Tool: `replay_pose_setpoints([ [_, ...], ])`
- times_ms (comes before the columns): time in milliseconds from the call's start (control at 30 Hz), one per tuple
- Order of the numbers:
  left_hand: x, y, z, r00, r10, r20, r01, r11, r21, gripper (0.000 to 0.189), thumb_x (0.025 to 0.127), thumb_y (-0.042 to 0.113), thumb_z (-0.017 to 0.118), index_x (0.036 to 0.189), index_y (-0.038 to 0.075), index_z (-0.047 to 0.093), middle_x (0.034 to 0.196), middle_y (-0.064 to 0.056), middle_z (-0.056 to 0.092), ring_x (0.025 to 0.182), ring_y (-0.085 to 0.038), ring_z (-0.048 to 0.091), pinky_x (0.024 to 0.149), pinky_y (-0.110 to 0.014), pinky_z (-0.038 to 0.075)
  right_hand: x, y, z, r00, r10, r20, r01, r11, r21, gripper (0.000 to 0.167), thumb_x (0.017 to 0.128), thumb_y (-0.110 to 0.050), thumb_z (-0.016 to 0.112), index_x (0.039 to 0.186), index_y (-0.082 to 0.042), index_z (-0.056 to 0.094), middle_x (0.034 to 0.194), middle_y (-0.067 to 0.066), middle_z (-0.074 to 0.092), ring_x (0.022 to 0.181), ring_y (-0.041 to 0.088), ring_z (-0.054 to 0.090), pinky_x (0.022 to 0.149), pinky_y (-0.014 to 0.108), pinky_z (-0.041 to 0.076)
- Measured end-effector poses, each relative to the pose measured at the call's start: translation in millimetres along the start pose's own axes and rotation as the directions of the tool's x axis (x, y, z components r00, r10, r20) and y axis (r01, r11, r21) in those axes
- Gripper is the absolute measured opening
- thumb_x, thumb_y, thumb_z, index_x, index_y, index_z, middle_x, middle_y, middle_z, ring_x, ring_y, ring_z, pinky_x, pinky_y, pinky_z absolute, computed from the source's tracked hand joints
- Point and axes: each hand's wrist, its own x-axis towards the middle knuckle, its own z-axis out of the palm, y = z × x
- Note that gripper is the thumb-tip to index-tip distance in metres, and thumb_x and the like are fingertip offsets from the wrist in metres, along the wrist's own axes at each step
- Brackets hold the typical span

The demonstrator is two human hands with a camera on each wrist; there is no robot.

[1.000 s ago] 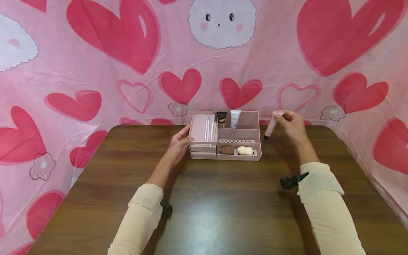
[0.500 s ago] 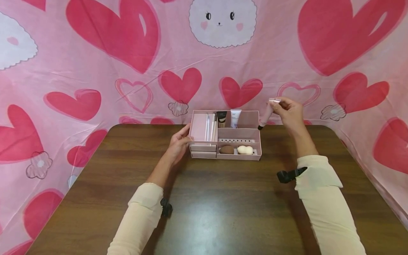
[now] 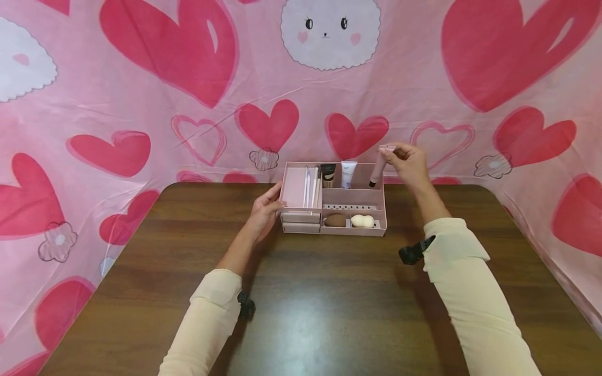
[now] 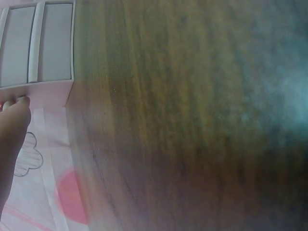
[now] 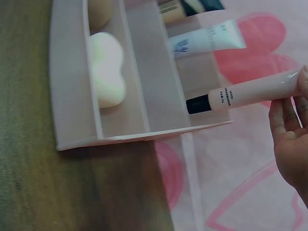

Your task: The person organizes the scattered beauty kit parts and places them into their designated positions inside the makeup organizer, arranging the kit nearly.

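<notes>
A pink desktop organizer (image 3: 355, 232) stands at the back of the wooden table. My left hand (image 3: 262, 214) rests against its left side, with fairly straight fingers along the wall and the thumb by the front corner. My right hand (image 3: 411, 162) pinches a pink squeeze tube (image 3: 378, 169) by its crimped end. The tube tilts with its black cap (image 5: 198, 104) down, inside the back right compartment. A white tube (image 3: 348, 175) and a black tube (image 3: 327, 176) stand to its left in the same compartment.
Brown (image 3: 335, 221) and cream (image 3: 362, 221) makeup sponges sit in the front compartments. Several slim sticks (image 3: 314, 188) lie on the organizer's left top, above two drawers (image 4: 55, 43). A heart-patterned cloth (image 3: 268, 125) hangs behind the table (image 3: 301, 303).
My right hand has raised the pink tube from beside the organizer and carried it left, lowering its capped end into the back right compartment. The left hand has stayed in place.
</notes>
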Motion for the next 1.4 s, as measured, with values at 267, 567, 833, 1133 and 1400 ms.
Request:
replay_pose_setpoints([
  [267,-0.3,-3.0,-1.3,1.0,-0.002,-0.006,0.002,1.0,-0.016,0.068,0.095,-0.014,0.038,0.159,-0.006,0.018,0.17,-0.019,0.017,0.153,-0.032,0.022,0.096,-0.012,0.048,-3.7,30,1,0.993,0.116,-0.002,-0.116,0.993,0.008,0.034,0.093,0.006,0.064,0.084,-0.025,0.075,0.08,-0.021,0.076,0.074,-0.007,0.068,0.069,0.009,0.055],
  [567,-2.1,-2.6,-0.7,1.0,0.002,-0.003,-0.002,1.0,-0.009,0.068,0.095,-0.014,0.038,0.159,-0.006,0.018,0.17,-0.019,0.017,0.153,-0.033,0.022,0.097,-0.012,0.048,-9.6,36,8,0.984,0.179,0.016,-0.172,0.96,-0.22,0.028,0.095,-0.003,0.067,0.115,0.016,0.066,0.075,-0.034,0.067,0.076,-0.015,0.062,0.073,0.005,0.051],
  [833,-1.7,-2.3,-0.4,1.0,-0.001,0.008,0.001,1.0,-0.004,0.068,0.095,-0.013,0.039,0.159,-0.006,0.018,0.17,-0.019,0.016,0.152,-0.033,0.023,0.097,-0.012,0.047,-10.3,34,6,0.985,0.166,0.038,-0.15,0.95,-0.273,0.036,0.095,-0.003,0.067,0.12,0.022,0.061,0.073,-0.035,0.064,0.074,-0.016,0.06,0.072,0.003,0.049],
  [1133,0.1,-3.3,0.8,1.0,-0.006,0.013,0.006,1.0,-0.003,0.067,0.095,-0.014,0.038,0.159,-0.005,0.019,0.17,-0.019,0.017,0.15,-0.032,0.025,0.097,-0.013,0.048,-14.0,32,2,0.988,0.154,0.023,-0.145,0.962,-0.233,0.038,0.094,0.0,0.066,0.123,0.022,0.058,0.077,-0.033,0.067,0.077,-0.015,0.062,0.074,0.004,0.05],
  [1400,1.1,2.2,-0.9,1.0,-0.002,-0.009,0.003,1.0,0.031,0.066,0.095,-0.012,0.041,0.158,-0.006,0.024,0.168,-0.02,0.023,0.136,-0.022,0.039,0.095,-0.014,0.049,-19.4,27,-5,0.989,0.145,-0.031,-0.148,0.977,-0.156,0.047,0.093,0.004,0.065,0.135,0.019,0.05,0.084,-0.03,0.071,0.082,-0.014,0.066,0.073,0.006,0.053],
])
